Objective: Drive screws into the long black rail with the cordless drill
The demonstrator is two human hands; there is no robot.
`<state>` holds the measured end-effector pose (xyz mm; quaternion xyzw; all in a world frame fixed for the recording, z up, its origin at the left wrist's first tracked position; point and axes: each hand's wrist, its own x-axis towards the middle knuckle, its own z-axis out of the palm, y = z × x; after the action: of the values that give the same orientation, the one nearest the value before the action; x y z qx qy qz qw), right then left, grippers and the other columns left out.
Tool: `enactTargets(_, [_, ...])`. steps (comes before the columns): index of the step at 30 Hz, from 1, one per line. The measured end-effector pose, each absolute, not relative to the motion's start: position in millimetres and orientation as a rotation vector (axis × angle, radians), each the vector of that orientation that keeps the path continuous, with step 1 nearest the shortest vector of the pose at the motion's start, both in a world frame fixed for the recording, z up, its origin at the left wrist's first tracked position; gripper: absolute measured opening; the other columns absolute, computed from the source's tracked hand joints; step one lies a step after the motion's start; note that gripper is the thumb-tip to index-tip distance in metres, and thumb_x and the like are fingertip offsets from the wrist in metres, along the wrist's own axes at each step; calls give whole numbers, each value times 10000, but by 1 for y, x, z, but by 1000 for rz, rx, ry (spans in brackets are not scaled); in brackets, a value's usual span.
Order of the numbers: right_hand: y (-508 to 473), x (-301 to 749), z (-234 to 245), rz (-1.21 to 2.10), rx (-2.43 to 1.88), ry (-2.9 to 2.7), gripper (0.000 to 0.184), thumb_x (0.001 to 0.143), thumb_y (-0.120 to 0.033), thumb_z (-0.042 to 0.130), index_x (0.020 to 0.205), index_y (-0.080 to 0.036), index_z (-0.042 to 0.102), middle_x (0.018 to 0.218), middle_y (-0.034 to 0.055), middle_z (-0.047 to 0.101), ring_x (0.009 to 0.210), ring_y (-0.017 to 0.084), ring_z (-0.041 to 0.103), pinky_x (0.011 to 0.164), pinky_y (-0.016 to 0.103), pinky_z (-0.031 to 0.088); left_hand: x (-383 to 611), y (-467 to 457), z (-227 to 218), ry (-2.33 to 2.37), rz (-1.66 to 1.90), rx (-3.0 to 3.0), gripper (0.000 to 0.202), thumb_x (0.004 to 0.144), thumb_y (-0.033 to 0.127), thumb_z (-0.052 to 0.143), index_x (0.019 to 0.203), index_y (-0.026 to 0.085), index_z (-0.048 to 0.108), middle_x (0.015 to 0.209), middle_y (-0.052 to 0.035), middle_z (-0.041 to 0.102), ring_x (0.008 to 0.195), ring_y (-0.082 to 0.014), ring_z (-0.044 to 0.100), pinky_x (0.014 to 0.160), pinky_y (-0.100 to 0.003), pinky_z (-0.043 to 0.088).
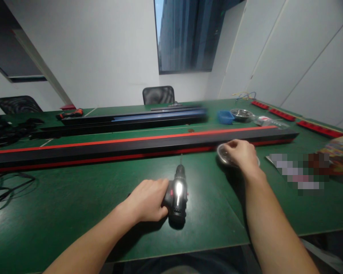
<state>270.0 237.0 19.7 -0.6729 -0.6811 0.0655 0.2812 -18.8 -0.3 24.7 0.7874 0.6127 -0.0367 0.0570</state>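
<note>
My left hand (148, 199) is wrapped round the grip of a black cordless drill (177, 196) that rests on the green table (74, 205), its bit pointing away from me toward a long black and red rail (131, 146). My right hand (241, 154) reaches into a small metal bowl (224, 154) just in front of the rail, fingers curled down; what they touch inside is hidden.
A second long black rail (125, 120) lies farther back. A blue tray (225, 117) and another steel bowl (241, 113) stand at the back right, red strips (317, 128) along the right edge. Black cables (5, 186) lie at left. Chairs stand behind the table.
</note>
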Motion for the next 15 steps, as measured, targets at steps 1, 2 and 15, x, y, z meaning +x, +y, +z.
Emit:
enactTargets(1, [233,259,19,180,-1654,-1819,278,866,-423,683,928,-178,800,951,150,765,883,277,704,815,354,512,-19,0,26,1849,-118,2390,248,767,377,583,954,239,496,966,-92,687,833,-322,684,707,-410,513])
enactTargets(2, [229,247,18,198,-1496,-1824,305,894,-442,655,922,-171,790,965,143,766,873,260,700,817,339,510,-19,0,26,1841,-126,2391,253,761,377,592,951,239,498,963,-92,689,834,-324,686,711,-410,516])
enactTargets(15, [212,158,-45,731,-1185,-1939,415,972,-488,546,806,-154,726,834,88,753,747,202,651,702,291,422,-21,0,25,1799,-110,2433,260,768,396,584,963,241,509,956,-83,690,830,-325,686,693,-412,508])
